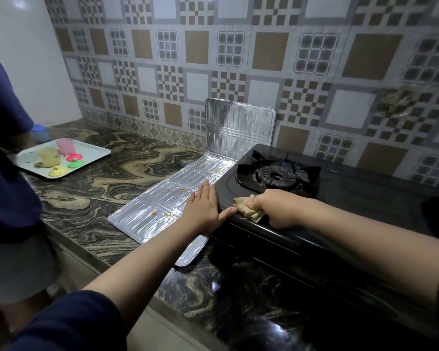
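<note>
A black gas stove (340,198) stands on the marbled countertop (91,188). My right hand (274,211) grips a folded tan cloth (246,209) and holds it against the stove's front left corner. My left hand (203,211) lies flat with straight fingers along the stove's left edge, its thumb on the stove's front rim next to the cloth. Beside it a silver foil splash guard (162,198) lies on the counter with small food specks, its far panel standing up against the wall.
The burner grate (276,176) sits behind my right hand. At the far left a white tray (96,152) holds coloured dough shapes and cups. Another person in a dark blue shirt (3,153) stands at the left edge. Patterned wall tiles (238,59) back the counter.
</note>
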Available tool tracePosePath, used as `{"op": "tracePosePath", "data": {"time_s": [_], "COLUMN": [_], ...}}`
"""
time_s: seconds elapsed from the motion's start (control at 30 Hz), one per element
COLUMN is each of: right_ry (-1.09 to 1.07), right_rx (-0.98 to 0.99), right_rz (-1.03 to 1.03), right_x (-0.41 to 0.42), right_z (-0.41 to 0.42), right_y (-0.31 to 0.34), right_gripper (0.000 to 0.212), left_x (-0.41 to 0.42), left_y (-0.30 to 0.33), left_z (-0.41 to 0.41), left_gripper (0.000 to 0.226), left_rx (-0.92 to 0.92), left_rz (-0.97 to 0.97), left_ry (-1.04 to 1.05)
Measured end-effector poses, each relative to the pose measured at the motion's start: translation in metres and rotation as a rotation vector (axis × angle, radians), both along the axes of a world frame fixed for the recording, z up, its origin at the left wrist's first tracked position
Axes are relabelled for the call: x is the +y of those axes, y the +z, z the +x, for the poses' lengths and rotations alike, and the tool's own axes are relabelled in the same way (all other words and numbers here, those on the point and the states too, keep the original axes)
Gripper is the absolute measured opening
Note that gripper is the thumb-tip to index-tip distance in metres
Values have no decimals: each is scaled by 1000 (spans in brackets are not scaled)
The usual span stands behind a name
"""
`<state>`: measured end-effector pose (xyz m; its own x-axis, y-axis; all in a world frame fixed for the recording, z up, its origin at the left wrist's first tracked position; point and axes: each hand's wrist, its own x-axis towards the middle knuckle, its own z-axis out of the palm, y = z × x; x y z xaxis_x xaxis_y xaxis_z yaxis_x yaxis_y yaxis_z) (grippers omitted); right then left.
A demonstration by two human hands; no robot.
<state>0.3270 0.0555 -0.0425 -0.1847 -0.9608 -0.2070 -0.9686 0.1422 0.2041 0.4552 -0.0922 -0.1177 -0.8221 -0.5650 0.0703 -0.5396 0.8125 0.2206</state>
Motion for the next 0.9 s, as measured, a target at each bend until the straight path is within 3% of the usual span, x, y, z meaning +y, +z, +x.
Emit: {"op": "tracePosePath", "data": {"time_s": [0.23,0.57,0.9], "right_ry": [4,101,126], "right_rx": [-124,-238,-257], "right_rz": [-9,-41,12], "right_x": [28,73,135], "right_z": [-12,-26,-65], "right_y": [-4,13,10], "right_gripper": [74,72,79], "left_x": [1,60,117], "left_y": [3,21,20], "left_z": [1,-27,-75], "left_gripper": [93,73,83], "left_rx": [-7,-40,-79], "left_rz": [-42,-15,29], "left_ry": [17,98,244]}}
